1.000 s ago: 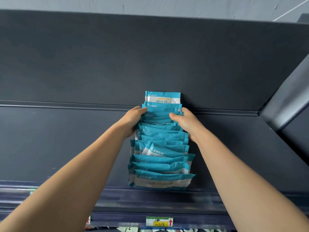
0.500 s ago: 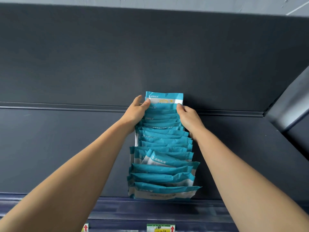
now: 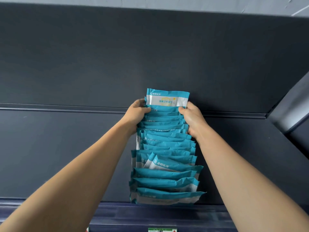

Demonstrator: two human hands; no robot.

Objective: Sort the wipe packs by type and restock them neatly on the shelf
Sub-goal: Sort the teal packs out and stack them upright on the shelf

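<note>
At centre frame a row of teal wipe packs (image 3: pixel 164 158) stands on the dark shelf (image 3: pixel 66 156). The left hand (image 3: pixel 138 113) and right hand (image 3: pixel 192 118) grip the row's upper end from either side, below the rearmost pack (image 3: pixel 167 97).

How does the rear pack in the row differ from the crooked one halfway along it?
The rear pack stands square at the back wall; the crooked pack is twisted, one corner poking up. The left hand and right hand grip the row beside the rear pack; the crooked pack is untouched. Both have teal-and-white wrappers.
</note>
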